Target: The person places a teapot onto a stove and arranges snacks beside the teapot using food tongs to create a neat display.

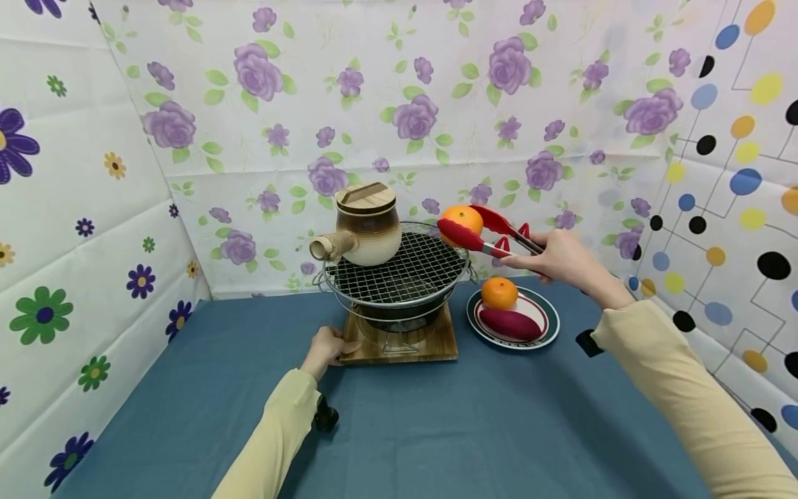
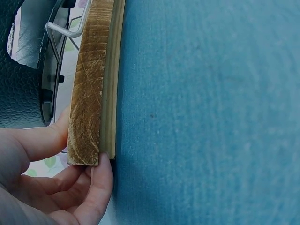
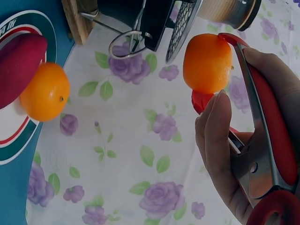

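While the right hand point(image 1: 561, 258) squeezes red tongs point(image 1: 492, 234) on an orange point(image 1: 463, 220) at the grill's point(image 1: 399, 272) three o'clock, a round fruit could slip free; left hand point(image 1: 325, 350) grips the wooden base point(image 1: 430, 343).

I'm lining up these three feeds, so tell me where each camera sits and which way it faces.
Head: worn high, looking forward and down at the grill; both sleeves show, with the left hand and right hand.
Left wrist: low by the blue cloth, facing the wooden board; fingers show.
Right wrist: behind the red tongs, facing the gripped orange; fingers show.
Shared: head and right wrist both show the plate.
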A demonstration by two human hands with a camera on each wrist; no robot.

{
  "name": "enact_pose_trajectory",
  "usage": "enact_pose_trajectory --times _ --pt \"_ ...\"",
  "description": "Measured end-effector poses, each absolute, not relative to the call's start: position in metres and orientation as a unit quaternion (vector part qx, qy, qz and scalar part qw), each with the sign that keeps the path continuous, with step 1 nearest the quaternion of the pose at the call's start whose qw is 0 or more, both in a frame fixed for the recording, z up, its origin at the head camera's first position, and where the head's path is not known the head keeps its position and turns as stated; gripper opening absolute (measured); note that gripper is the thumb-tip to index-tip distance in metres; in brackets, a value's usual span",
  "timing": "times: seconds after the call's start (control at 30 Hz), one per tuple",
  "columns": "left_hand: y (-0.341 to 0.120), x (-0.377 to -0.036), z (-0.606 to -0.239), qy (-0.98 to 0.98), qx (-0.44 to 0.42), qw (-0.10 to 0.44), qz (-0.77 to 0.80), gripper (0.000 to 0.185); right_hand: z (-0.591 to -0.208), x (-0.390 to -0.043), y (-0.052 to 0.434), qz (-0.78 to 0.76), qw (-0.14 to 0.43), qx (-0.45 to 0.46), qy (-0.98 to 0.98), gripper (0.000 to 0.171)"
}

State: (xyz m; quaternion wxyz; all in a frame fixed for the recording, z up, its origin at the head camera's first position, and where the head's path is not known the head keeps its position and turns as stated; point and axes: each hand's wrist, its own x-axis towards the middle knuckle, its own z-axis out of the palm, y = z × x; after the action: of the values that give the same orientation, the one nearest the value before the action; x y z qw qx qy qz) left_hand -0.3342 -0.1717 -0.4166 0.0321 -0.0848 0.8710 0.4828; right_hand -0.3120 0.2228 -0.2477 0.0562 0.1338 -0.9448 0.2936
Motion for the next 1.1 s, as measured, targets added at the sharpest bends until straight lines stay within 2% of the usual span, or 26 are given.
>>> enact_pose_trajectory --times 0.07,0.1,0.2,0.23,0.33,0.6,0.77,1.0,1.1 --pt "-0.172 -0.334 -0.417 0.872 -0.081 0.032 0.482 0.047 -0.249 -0.313 0.22 0.297 0.062 0.136 -0.943 0.054" --pt "-0.173 -0.335 -0.417 0.872 -0.081 0.031 0.482 0.047 -0.249 -0.313 0.218 0.3 0.064 0.137 -0.942 0.053" --pt "-0.172 -0.335 -0.417 0.872 -0.08 0.028 0.483 0.024 -0.251 -0.315 0.215 0.304 0.066 0.138 -0.94 0.051" --pt "-0.172 -0.335 -0.417 0.871 -0.081 0.025 0.483 0.024 -0.252 -0.316 0.213 0.306 0.065 0.139 -0.94 0.052" --pt "-0.172 -0.335 -0.417 0.87 -0.081 0.022 0.486 0.044 -0.253 -0.318 0.21 0.308 0.06 0.144 -0.938 0.052" --pt "-0.171 -0.333 -0.416 0.86 -0.069 0.02 0.505 0.046 -0.258 -0.324 0.202 0.299 0.063 0.145 -0.941 0.057" --pt "-0.171 -0.332 -0.415 0.863 -0.068 0.017 0.501 0.04 -0.258 -0.328 0.197 0.297 0.066 0.146 -0.941 0.057" --pt "-0.172 -0.334 -0.417 0.867 -0.069 0.017 0.494 0.052 -0.258 -0.333 0.189 0.304 0.06 0.148 -0.939 0.055" --pt "-0.172 -0.334 -0.418 0.868 -0.069 0.017 0.491 0.04 -0.257 -0.334 0.187 0.306 0.055 0.144 -0.939 0.055"
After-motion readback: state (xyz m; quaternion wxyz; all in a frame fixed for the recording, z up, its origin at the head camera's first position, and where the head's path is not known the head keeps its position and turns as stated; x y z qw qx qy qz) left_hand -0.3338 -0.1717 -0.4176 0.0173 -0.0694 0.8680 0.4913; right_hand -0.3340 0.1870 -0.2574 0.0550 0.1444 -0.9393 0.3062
